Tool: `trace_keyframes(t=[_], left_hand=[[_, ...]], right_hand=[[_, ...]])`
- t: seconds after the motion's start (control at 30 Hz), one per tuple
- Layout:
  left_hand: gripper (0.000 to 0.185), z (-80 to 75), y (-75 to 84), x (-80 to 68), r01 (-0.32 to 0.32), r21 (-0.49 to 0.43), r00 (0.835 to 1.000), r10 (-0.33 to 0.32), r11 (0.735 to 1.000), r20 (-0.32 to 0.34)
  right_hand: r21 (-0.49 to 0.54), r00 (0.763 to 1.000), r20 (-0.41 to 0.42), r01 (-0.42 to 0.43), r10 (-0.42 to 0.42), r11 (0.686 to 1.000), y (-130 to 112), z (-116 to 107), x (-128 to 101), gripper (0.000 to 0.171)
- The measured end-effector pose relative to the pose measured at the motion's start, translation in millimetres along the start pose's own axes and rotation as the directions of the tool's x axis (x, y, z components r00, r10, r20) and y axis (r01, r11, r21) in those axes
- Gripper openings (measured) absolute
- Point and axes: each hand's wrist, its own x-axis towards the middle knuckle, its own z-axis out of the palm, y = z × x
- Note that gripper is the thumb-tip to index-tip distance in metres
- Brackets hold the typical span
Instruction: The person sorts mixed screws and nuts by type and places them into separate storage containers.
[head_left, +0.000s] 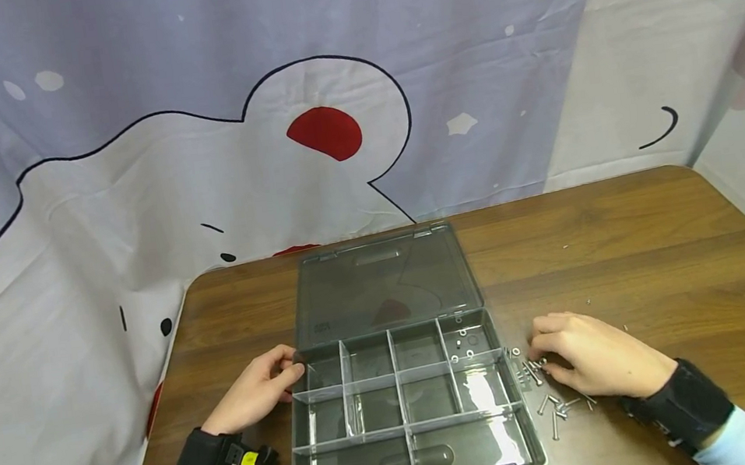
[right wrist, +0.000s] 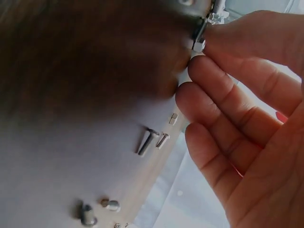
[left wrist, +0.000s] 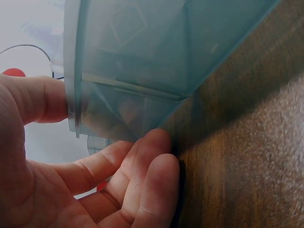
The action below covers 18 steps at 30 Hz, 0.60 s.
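My left hand (head_left: 255, 392) grips the left side of a grey see-through compartment box (head_left: 349, 440), near its hinge. In the left wrist view the thumb (left wrist: 45, 99) lies against the box's rim, with the other fingers curled by its lower corner. To the right of the box, my right hand (head_left: 589, 353) reaches down among loose screws. Its thumb and fingertips are right at a small nut (right wrist: 198, 46) and a screw in the right wrist view; I cannot tell whether they pinch it. Several nuts (head_left: 469, 354) lie in the box's back right compartment.
The box's lid (head_left: 383, 286) is folded back flat on the wooden table (head_left: 630, 253). More screws (head_left: 555, 425) are scattered between the box and the right wrist. A few tiny pieces lie farther right. A printed curtain (head_left: 462, 56) hangs behind the table.
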Motion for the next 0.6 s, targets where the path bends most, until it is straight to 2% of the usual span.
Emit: trace_keyframes(t=[0.4,0.6], left_hand=[[0.031,0.3,1.7,0.2,0.002,0.0,1.0,-0.002,1.0,-0.006],[0.03,0.4,1.5,-0.1,0.005,0.003,1.0,-0.005,1.0,-0.009]], right_hand=[[-0.018,0.99,0.028,-0.139,0.14,0.99,-4.3,1.6,1.2,0.028],[-0.006,0.985,0.012,-0.171,0.171,0.985,-4.3,-0.8,7.0,0.029]])
